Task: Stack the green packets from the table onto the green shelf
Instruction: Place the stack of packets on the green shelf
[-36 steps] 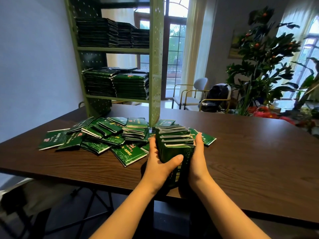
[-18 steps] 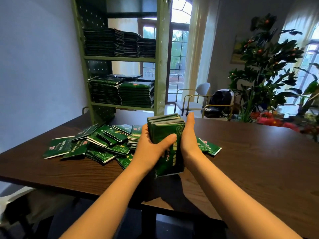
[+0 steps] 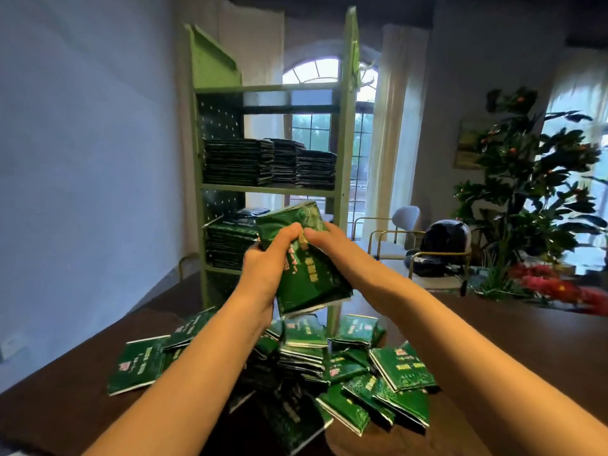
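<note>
A thick bundle of green packets [image 3: 307,278] is up in the air in front of the green shelf [image 3: 345,153]. My left hand [image 3: 268,258] grips its left side and my right hand [image 3: 324,240] grips its right side, thumbs on the top face. The bundle is at the height of the lower shelf level, where a stack of packets [image 3: 230,245] lies. More stacks of packets [image 3: 269,162] fill the level above. Many loose green packets [image 3: 358,373] lie in a heap on the dark wooden table [image 3: 526,350] below my arms.
The shelf's top level [image 3: 273,93] holds nothing I can see. A blue-grey wall [image 3: 82,159] stands to the left. Chairs [image 3: 404,225] with a black bag [image 3: 444,238] and a large plant [image 3: 533,179] with red flowers are beyond the table on the right.
Both hands lifted the bundle off the table and carried it up and forward toward the shelf's lower level. The view tilted up and moved closer to the shelf.
</note>
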Motion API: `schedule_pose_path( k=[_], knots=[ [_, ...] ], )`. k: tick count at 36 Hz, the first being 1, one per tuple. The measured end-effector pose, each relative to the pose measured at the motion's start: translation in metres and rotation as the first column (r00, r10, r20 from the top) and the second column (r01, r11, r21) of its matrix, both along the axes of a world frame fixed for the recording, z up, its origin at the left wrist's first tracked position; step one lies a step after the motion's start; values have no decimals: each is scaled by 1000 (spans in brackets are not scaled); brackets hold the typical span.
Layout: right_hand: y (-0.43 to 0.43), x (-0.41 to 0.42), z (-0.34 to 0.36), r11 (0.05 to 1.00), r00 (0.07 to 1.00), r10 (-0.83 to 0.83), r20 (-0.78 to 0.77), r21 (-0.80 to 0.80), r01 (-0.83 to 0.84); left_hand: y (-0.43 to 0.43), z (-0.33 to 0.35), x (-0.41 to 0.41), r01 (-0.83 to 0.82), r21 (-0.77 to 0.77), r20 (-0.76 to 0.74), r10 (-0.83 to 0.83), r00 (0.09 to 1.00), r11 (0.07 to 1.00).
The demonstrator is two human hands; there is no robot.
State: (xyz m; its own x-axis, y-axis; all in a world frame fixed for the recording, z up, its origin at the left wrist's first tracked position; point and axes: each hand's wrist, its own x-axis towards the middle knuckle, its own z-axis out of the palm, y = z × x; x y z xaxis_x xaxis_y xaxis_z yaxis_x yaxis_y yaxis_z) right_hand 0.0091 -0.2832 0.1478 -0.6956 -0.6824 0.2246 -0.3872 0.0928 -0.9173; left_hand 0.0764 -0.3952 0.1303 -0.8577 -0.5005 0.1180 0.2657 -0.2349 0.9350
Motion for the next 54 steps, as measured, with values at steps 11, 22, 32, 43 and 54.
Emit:
schedule_pose_path(
  k=[11,22,32,43,54],
  knots=[
    [-14,-22,69,975,930,-198,-311,32,218,-37,64,-53,57,175,-47,-50,998,983],
    [-39,-31,120,854,120,-127,-985,-47,517,-44,110,-105,3,333,-44,13,999,943],
    [-45,-54,146,678,138,232,-963,262,687,-41,123,-137,-38,432,16,35,999,901],
    [-49,-78,159,611,150,334,-931,335,717,-36,117,-114,172,372,-101,-144,984,912],
    [-62,-92,132,625,-44,283,-958,150,766,-62,97,-105,-24,86,159,10,987,996]
  ],
)
